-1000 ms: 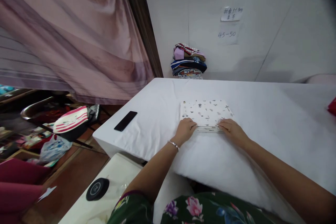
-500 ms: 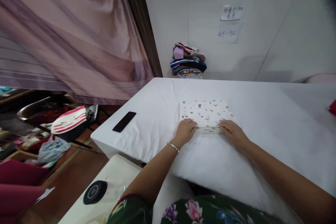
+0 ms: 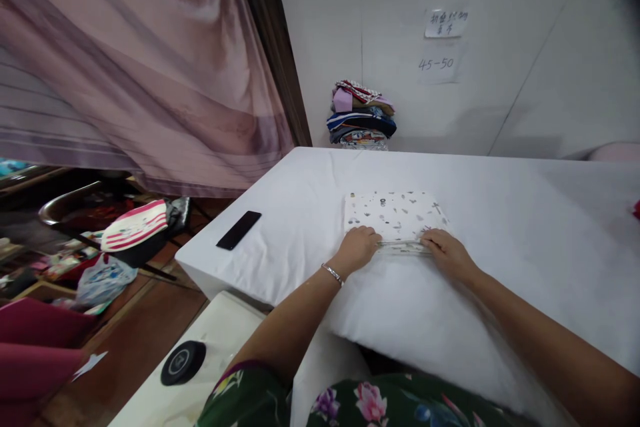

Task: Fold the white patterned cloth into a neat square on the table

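My left hand point(image 3: 357, 248) and right hand point(image 3: 445, 250) were pinched shut on the near edge of the folded white cloth with small dark prints point(image 3: 395, 212). It lay flat on the white tablecloth point(image 3: 520, 213), a black phone point(image 3: 239, 230) well left.

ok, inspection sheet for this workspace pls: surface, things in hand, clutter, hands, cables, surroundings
Surface: table under a white sheet, wrinkled near the front.
Things in hand: folded patterned cloth, flat, mid-table.
Clutter: black phone near the table's left edge; stack of folded clothes by the wall at the far end.
Hands: left hand and right hand on the cloth's near edge, one at each corner; grip cannot be told.
Cables: nothing seen.
Surroundings: pink curtain to the left; paper notes on the wall; round black disc on a lower white top.
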Demonstrator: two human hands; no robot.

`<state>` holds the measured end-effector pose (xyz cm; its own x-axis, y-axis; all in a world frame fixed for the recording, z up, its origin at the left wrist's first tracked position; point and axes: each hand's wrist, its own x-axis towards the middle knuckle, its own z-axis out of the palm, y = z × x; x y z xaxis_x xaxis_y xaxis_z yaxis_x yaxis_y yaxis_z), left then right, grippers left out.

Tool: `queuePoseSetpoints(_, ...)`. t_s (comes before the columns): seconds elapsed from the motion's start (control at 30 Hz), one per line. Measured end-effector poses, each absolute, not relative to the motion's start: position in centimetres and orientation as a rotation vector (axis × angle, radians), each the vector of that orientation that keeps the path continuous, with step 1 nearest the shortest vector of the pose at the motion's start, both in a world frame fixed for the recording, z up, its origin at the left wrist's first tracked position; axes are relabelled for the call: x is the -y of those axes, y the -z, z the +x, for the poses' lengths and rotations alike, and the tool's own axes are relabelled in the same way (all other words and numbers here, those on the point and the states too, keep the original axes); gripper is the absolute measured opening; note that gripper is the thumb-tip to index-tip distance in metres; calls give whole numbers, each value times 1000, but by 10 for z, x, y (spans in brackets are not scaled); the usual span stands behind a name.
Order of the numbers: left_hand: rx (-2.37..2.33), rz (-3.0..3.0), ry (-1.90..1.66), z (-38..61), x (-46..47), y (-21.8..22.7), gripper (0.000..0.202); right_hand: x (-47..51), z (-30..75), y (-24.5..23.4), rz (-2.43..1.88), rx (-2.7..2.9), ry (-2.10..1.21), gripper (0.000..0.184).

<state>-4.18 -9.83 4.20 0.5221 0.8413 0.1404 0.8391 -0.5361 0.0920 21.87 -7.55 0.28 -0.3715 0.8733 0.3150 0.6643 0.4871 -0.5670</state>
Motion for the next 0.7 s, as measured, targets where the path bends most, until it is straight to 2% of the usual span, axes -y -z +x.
queuePoseSetpoints(0.13,-1597,2738,-206,-35,96,-41,15,75,219,-3,-1258,2179,-429,28)
queuePoseSetpoints(0.37,-1620,2734,-375,-35,104,-28,21,82,223,0,-1132,2264,-305,30)
queuePoseSetpoints(0.7,-1648,2770,-414,-42,113,-15,22,87,230,5,-1093,2311,-239,33)
